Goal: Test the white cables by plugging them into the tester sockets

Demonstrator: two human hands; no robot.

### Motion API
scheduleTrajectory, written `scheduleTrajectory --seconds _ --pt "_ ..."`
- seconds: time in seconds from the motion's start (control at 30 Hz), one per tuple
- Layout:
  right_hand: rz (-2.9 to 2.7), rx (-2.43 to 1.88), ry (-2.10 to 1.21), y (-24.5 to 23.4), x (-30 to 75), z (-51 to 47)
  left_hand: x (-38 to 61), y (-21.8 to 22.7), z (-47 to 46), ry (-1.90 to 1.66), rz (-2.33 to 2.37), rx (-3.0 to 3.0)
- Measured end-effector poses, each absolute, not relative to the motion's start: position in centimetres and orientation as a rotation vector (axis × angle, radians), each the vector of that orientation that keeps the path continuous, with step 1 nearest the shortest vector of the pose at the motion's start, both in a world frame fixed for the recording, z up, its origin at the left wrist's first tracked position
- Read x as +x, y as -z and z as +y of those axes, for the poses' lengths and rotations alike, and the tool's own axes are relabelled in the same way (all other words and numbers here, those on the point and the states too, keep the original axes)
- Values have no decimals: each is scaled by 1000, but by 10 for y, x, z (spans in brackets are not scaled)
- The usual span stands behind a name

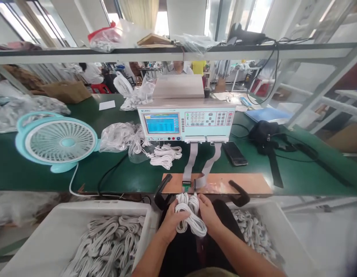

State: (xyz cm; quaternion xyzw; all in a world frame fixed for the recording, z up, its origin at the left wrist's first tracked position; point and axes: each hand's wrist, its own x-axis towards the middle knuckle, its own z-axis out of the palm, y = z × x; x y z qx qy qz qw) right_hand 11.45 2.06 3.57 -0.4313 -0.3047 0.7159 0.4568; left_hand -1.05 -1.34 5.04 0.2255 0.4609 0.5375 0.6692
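Observation:
Two coiled white cables [192, 219] are between my hands, just in front of the table edge. My left hand [171, 223] is closed around the coils from the left side. From the right, my right hand [207, 213] grips the coils near their upper end. Just beyond them lies a small green circuit board [186, 187] on a copper-coloured board [224, 182]. Two grey ribbon cables [191, 161] run from there up to a white cable tester [184, 119] with a lit blue screen. The cable ends near the circuit board are too small to make out.
White bins with coiled cables stand left [103, 206] and right [278, 215] of my lap. On the green table [132, 181] are a turquoise fan [61, 140], more white cables [166, 156], a phone [235, 154] and a black bag [264, 134]. A shelf [80, 57] crosses above; people sit beyond.

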Motion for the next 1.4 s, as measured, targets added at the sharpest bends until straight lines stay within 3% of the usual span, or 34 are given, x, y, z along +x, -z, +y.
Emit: scheduleTrajectory --seconds 0.33,0.5,0.57,0.73,0.9,1.03,1.2,1.4 --pt "-1108 -1323 -1640 -19 180 -7 12 -38 -52 -1128 1082 391" --pt "-1716 -1781 -980 -14 281 4 24 -35 -49 -1113 1153 363" --pt "-1874 -1774 -818 -23 285 -4 35 -33 -46 -1084 1178 351" --pt "-2047 -1269 -1321 -46 219 -31 60 -34 -43 -1098 1130 363" --pt "-1415 -1074 -1878 -41 202 -25 42 -24 -51 -1168 1235 399" --pt "-1082 -1008 -2233 -30 209 -18 21 -25 -58 -993 1392 834" --pt "-1092 -789 -2658 -27 205 -13 7 -58 -48 -1005 1185 1514" --pt "-1372 -747 -2853 -30 201 -5 3 -80 -34 -656 1035 1696"
